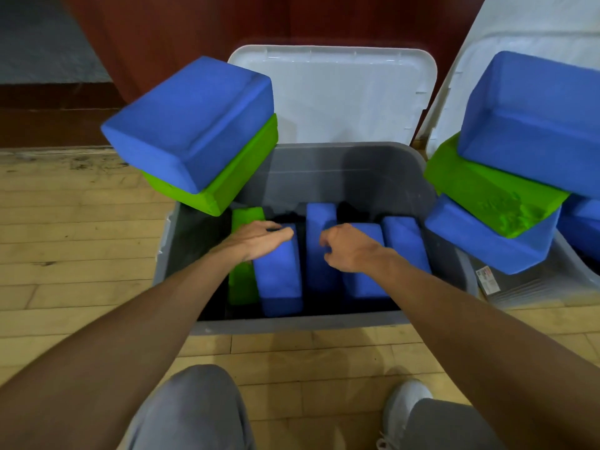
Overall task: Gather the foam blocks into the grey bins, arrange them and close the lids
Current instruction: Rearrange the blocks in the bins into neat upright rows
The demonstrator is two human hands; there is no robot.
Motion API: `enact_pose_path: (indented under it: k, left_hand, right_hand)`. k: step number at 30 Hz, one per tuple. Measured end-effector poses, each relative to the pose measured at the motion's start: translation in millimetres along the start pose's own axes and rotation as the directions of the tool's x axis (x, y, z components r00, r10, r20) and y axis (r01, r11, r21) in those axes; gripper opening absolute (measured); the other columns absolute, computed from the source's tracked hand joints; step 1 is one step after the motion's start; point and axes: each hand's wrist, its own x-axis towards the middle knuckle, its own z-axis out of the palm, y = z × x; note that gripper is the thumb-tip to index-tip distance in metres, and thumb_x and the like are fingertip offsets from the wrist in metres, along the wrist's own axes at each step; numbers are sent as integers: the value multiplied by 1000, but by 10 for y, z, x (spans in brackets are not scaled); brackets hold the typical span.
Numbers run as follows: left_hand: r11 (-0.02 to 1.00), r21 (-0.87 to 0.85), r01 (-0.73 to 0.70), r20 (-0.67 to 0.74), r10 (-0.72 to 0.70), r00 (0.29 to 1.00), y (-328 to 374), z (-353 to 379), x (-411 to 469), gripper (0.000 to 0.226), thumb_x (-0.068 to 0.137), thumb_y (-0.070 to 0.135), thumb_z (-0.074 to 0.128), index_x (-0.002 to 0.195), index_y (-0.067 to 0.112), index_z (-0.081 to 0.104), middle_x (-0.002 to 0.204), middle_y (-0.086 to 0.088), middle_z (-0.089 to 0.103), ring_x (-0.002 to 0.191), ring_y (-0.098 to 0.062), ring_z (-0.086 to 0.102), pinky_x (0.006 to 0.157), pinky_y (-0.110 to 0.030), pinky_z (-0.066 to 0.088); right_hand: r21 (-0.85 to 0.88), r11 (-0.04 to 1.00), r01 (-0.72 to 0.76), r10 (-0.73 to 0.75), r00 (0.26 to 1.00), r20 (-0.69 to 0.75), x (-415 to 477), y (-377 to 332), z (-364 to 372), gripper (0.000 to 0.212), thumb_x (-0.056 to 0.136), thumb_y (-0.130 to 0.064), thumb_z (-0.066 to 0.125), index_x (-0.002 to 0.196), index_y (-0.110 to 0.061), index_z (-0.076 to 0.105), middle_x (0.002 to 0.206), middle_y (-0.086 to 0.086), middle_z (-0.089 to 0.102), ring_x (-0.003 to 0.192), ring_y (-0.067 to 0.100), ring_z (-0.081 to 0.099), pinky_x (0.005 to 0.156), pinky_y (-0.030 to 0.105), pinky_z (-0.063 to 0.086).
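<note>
**Blocks Being Lined Up in the Grey Bin**

The left grip (259, 238) is laid flat and wide on top of a blue block (279, 280), which is stood on its edge inside the grey bin (292, 323). The right grip (349, 250) is curled over a second blue block (362, 282); whether anything is held cannot be told. Between the two grips a middle blue block (319, 222) is found, a bit nearer the right grip. Its long side is pointed away from the person, like its neighbours. It may be squeezed closer next. A green block (243, 280) is stood just outside the left grip. The stacked blocks (191, 121) are perched beyond the left grip. The lid (341, 92) is open.
</note>
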Motion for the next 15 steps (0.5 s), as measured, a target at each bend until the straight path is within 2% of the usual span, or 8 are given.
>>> enact_pose_path:
  k: [2,4,6,9,11,13,15]
  left_hand:
    - [1000,3,13,4,-13,1000,36,63,6,52,88,56,48,134,32,52,139,3,52,122,-24,53,87,-28,48]
    - [998,-17,57,-129,-59,990,109,175,23,63,87,59,51,139,23,43,142,-7,50,127,-30,49,95,-31,42]
    - [984,-158,80,-232,-116,966,172,282,23,73,86,58,57,139,13,35,138,-16,50,125,-34,49,96,-34,40]
    - [948,-315,36,-170,-93,981,160,411,18,96,74,51,75,144,13,21,138,-12,46,123,-30,50,91,-28,39]
    - [954,-298,20,-138,-64,988,115,437,36,107,65,45,85,143,14,18,138,-10,45,121,-27,51,88,-27,39]
    - [974,-226,31,-159,-68,985,70,394,58,100,65,43,83,137,12,22,134,-12,47,116,-27,53,85,-28,41]
    - [986,-154,72,-128,-92,987,31,298,61,99,69,46,78,140,8,21,134,-12,48,118,-26,53,86,-29,41]
  right_hand:
    - [11,999,-37,37,999,-7,10,41,10,29,89,-12,53,116,-4,61,121,15,61,111,30,56,94,39,48]
    - [62,994,-87,87,996,-2,28,58,8,29,91,-13,52,118,-4,58,119,14,61,105,30,59,90,38,50]
    - [88,990,-113,112,993,22,46,34,8,32,93,-15,51,123,-5,54,121,14,58,104,29,60,88,36,51]
    - [76,989,-130,129,992,16,92,-12,-8,32,91,-10,50,122,-3,54,119,17,61,106,30,60,83,34,50]
    - [99,983,-157,154,987,34,120,-36,-27,21,88,-3,48,105,0,59,105,21,66,91,31,67,68,33,54]
    - [93,978,-186,181,982,55,128,-82,-54,12,87,-1,45,89,1,57,97,24,67,79,33,70,58,33,55]
    - [89,977,-195,190,980,60,156,-118,-58,18,88,-2,45,97,3,59,105,24,64,81,36,69,64,38,57]
